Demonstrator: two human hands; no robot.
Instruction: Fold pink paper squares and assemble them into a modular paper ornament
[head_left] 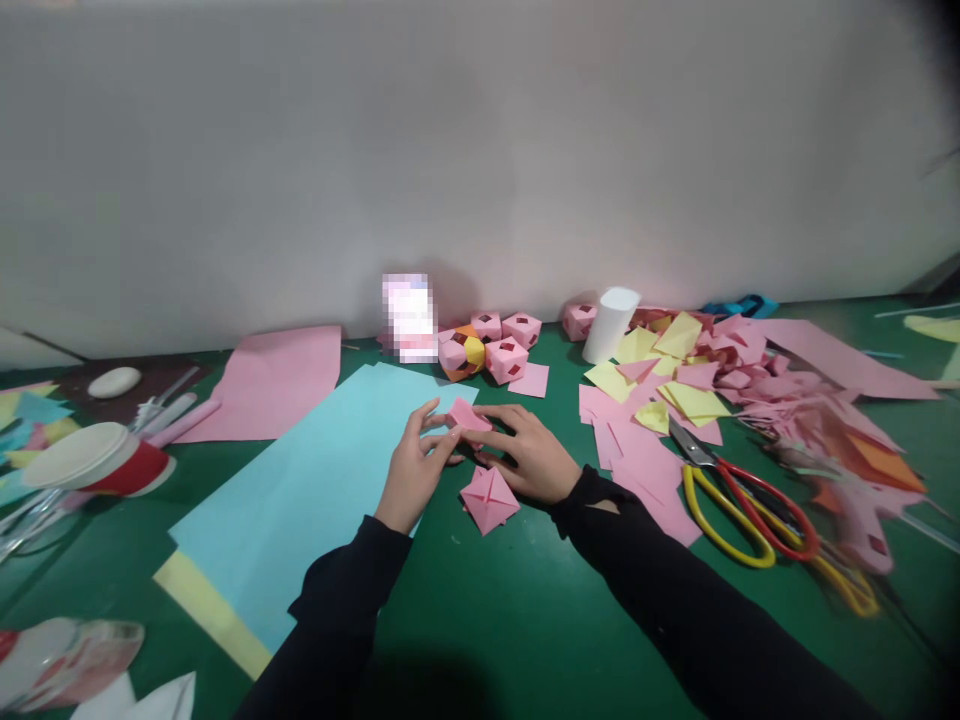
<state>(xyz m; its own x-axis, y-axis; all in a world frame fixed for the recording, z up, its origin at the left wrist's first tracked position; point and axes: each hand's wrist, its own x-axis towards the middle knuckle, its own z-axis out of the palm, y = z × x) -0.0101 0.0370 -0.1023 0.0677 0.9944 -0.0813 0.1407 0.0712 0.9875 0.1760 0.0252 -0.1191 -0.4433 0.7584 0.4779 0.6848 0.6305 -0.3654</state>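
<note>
Folding step, by the look of it. Left hand [414, 468] and right hand [538, 455] pinch the pink paper [469, 414] between their fingers, over the worktop [465, 610], just beyond the folded piece [490, 500]. Next move likely calls for aligned edges, firm creasing.

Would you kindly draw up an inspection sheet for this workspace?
Surface: green table, partly covered by a blue sheet.
Job's things: pink piece, held; folded square nearer the camera; pink blocks farther back.
Clutter: scraps and scissors to the right, cup to the left.
Hands: left hand and right hand, fingers on the pink piece.
Cables: dark cord at far right, blurred.
Surroundings: grey wall behind the table.
</note>
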